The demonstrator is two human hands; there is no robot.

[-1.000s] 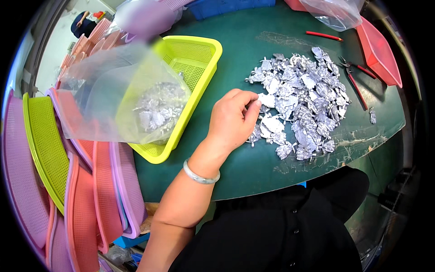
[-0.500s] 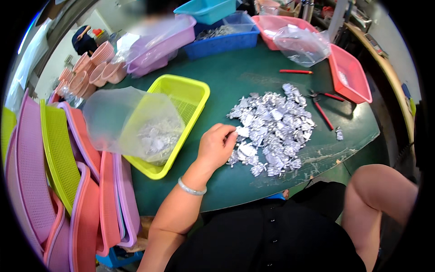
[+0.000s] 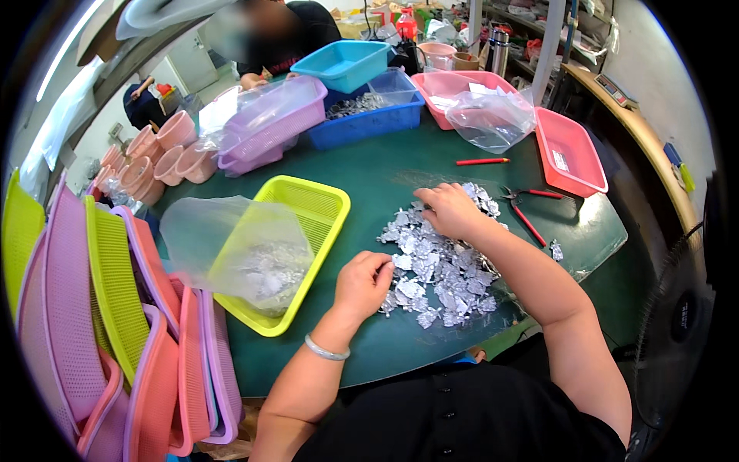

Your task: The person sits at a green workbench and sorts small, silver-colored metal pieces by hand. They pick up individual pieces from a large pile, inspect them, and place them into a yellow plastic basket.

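Observation:
A pile of small, flat, silvery metal pieces (image 3: 443, 281) is spread over the green table in front of me. My left hand (image 3: 363, 283) is at the pile's left edge, thumb and fingers drawn together beside some pieces; whatever is between them is hidden. My right hand (image 3: 453, 211) reaches over the far side of the pile, its fingers bent down to the pieces, and I cannot make out what they grip. Left of the pile is a yellow-green plastic basket (image 3: 331, 223), with a clear plastic bag (image 3: 204, 235) of similar pieces lying in it and hanging over its side.
Red-handled pliers (image 3: 527, 219), a red pencil-like stick (image 3: 483, 162) and one loose piece (image 3: 556, 250) lie to the right. Pink, blue and purple tubs line the far edge. Stacked baskets (image 3: 73, 308) crowd the left. Another person (image 3: 312, 27) is across the table.
My right hand has come into view and reached onto the far side of the pile. My left hand remains at the left edge. The view has tilted up, showing the person across the table.

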